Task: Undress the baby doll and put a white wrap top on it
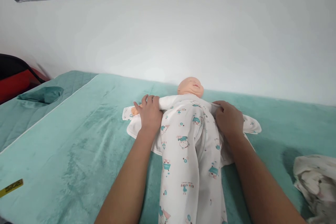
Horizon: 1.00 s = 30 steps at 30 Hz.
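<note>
Baby doll [190,86] in loose cotton, a hand at each side

Head view: The doll lies on its back on the green-covered bed [86,140], its head near the wall [249,52]. Printed baby trousers [181,168] stretch down its front, and a white top [168,102] spreads around its arms. The left hand [151,115] lies over the sleeve by the doll's arm, fingers slightly spread, its thumb hidden. The right hand [229,117] has its fingers curled closed, seemingly pinching the top's edge by the shoulder. A crumpled cloth [317,182] lies apart on the right

The doll is probably light, with a firm, smooth head and no great fragility; the thin fabric should fold and stretch easily. The torso looks the steadiest place to hold, the seams and hems best for the cloth
</note>
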### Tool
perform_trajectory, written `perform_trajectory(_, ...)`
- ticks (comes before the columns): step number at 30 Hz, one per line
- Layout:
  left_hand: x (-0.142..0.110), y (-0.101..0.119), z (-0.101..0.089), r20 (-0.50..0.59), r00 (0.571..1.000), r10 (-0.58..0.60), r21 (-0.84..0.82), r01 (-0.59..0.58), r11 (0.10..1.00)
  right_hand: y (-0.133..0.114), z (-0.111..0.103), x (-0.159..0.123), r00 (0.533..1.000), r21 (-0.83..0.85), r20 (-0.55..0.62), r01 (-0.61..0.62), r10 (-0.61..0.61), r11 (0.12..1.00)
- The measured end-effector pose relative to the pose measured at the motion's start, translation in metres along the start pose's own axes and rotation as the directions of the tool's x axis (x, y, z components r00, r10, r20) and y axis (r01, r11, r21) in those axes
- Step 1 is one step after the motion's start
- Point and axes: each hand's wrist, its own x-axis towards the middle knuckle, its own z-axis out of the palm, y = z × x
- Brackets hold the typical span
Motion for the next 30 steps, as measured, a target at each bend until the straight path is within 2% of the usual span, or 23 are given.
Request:
perform_trajectory(8, 0.000, -0.004, 0.000, -0.008, 0.997, -0.072, 0.008, 0.072, 0.997, 0.010, 0.003, 0.003, 0.994, 0.074, -0.090, -0.049, 0.055, 0.996)
perform_trajectory(15, 0.001, -0.007, -0.001, -0.029, 0.996, -0.085, 0.022, 0.086, 0.996, 0.022, 0.001, 0.006, 0.985, 0.110, -0.149, -0.073, 0.089, 0.991)
perform_trajectory(22, 0.003, -0.012, 0.001, -0.006, 0.999, -0.053, 0.015, 0.053, 0.998, 0.020, 0.002, 0.006, 0.985, 0.135, -0.114, -0.112, 0.128, 0.984)
perform_trajectory(24, 0.003, -0.012, -0.003, 0.032, 0.998, -0.049, -0.023, 0.050, 0.999, 0.018, 0.002, 0.006, 0.985, 0.138, -0.101, -0.126, 0.141, 0.982)
perform_trajectory(27, 0.002, -0.004, -0.021, 0.105, 0.994, -0.027, -0.140, 0.042, 0.989, 0.017, 0.001, 0.007, 0.983, 0.152, -0.090, -0.144, 0.159, 0.978)
perform_trajectory(30, -0.005, 0.013, -0.044, 0.087, 0.991, 0.103, -0.385, -0.062, 0.921, 0.018, 0.000, 0.008, 0.984, 0.162, -0.081, -0.141, 0.156, 0.977)
